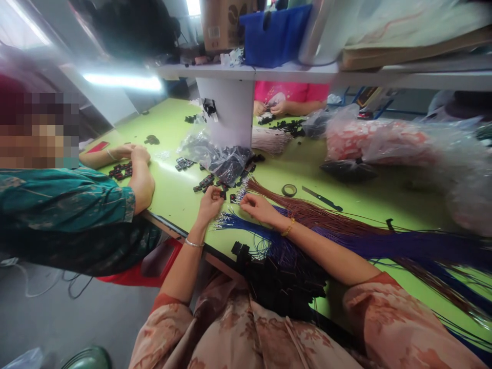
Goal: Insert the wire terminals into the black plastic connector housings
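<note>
My left hand (211, 204) is closed, with a small black connector housing (223, 195) at its fingertips. To its right, the fingers of my right hand (257, 206) are pinched together beside the silver wire tips; what they hold is too small to make out. Brown wires (292, 202) fan out behind my right hand. Blue wires (234, 221) with bare metal ends lie under my right wrist. Another black piece (232, 198) sits between my hands. Loose black housings (205, 183) are scattered just beyond my left hand.
A tape roll (289, 190) and a knife (322, 198) lie right of the wires. Dark parts fill a plastic bag (230, 161) by the white post (226, 115). Black pieces (284, 282) pile at the near edge. Co-workers' hands (134, 152) are at left and across the table.
</note>
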`<state>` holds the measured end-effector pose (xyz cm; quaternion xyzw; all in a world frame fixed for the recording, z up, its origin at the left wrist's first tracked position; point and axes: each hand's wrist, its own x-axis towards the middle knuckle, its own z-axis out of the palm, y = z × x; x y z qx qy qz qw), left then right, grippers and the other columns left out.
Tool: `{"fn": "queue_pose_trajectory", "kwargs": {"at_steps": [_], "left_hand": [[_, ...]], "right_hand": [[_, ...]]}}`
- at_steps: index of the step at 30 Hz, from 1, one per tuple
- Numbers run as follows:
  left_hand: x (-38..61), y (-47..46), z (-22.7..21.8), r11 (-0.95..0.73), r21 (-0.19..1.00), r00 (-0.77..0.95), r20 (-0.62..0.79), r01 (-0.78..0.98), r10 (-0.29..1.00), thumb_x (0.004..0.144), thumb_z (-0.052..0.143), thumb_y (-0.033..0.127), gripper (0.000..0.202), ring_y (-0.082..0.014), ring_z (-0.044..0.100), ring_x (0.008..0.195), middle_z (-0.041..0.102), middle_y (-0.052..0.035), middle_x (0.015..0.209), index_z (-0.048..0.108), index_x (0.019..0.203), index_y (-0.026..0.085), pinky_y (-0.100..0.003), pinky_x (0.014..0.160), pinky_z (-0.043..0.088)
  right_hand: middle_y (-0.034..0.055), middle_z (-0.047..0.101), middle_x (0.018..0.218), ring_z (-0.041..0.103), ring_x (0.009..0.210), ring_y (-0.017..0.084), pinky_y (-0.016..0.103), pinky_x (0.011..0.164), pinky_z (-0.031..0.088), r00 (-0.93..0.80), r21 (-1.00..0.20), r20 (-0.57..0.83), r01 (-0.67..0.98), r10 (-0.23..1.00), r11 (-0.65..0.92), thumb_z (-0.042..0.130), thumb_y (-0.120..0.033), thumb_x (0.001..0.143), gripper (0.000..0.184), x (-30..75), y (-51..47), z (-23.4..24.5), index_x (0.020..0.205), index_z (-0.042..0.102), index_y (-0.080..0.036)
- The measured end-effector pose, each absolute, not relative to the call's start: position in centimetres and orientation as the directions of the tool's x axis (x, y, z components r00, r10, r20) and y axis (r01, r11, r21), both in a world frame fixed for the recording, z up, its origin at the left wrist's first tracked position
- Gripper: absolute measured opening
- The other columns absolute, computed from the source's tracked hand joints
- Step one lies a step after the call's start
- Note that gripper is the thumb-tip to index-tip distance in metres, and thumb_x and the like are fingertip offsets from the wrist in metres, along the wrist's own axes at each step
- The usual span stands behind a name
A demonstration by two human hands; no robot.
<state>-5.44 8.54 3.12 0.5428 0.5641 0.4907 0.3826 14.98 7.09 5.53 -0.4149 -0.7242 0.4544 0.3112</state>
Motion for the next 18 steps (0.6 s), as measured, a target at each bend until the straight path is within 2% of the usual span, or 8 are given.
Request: {"fn": "queue_pose_trajectory", "kwargs": {"at_steps": [3, 7, 12, 18], "left_hand": [[-5.3, 7.3, 4.1, 0.02, 0.997, -0.088, -0.026, -0.068, 0.996, 0.062, 0.065, 0.01, 0.033, -0.0111, 0.057, 0.072, 0.061, -0.0006, 0.08, 0.06, 0.094, 0.016, -0.023, 0.067, 0.044], [-4.4, 5.0, 5.1, 0.173, 0.915, -0.002, -0.187, -0.364, 0.982, 0.062, 0.069, 0.009, 0.036, -0.0114, 0.062, 0.073, 0.063, -0.0012, 0.083, 0.062, 0.097, 0.016, -0.023, 0.067, 0.05], [-3.1, 3.3, 5.1, 0.264, 0.81, 0.113, -0.241, -0.524, 0.964, 0.065, 0.07, 0.007, 0.034, -0.0125, 0.065, 0.08, 0.066, -0.0031, 0.089, 0.065, 0.098, 0.016, -0.022, 0.072, 0.054], [-2.5, 2.7, 4.7, 0.277, 0.761, 0.146, -0.237, -0.587, 0.96, 0.072, 0.072, 0.011, 0.028, -0.01, 0.064, 0.076, 0.065, -0.0025, 0.087, 0.066, 0.099, 0.016, -0.021, 0.071, 0.054]], "right_hand": [[-0.0029, 0.051, 0.066, 0.043, 0.062, 0.01, 0.023, 0.059, 0.035, -0.449, -0.941, 0.09, 0.254, 0.889, 0.224, 0.052, -0.028, 0.078, 0.012, 14.7, 6.8, 6.2, 0.076, 0.054, -0.017], [-0.0028, 0.052, 0.065, 0.041, 0.06, 0.01, 0.023, 0.058, 0.033, -0.439, -0.939, 0.119, 0.243, 0.891, 0.245, 0.053, -0.029, 0.078, 0.014, 14.5, 6.3, 6.3, 0.073, 0.055, -0.016], [-0.0043, 0.047, 0.058, 0.037, 0.056, 0.009, 0.023, 0.055, 0.028, -0.392, -0.907, 0.145, 0.315, 0.909, 0.28, 0.052, -0.028, 0.076, 0.015, 14.4, 5.9, 6.0, 0.066, 0.053, -0.017], [-0.0044, 0.047, 0.056, 0.036, 0.055, 0.009, 0.023, 0.055, 0.027, -0.409, -0.857, 0.177, 0.383, 0.895, 0.344, 0.051, -0.026, 0.076, 0.018, 14.6, 5.8, 5.7, 0.06, 0.05, -0.017]]}}
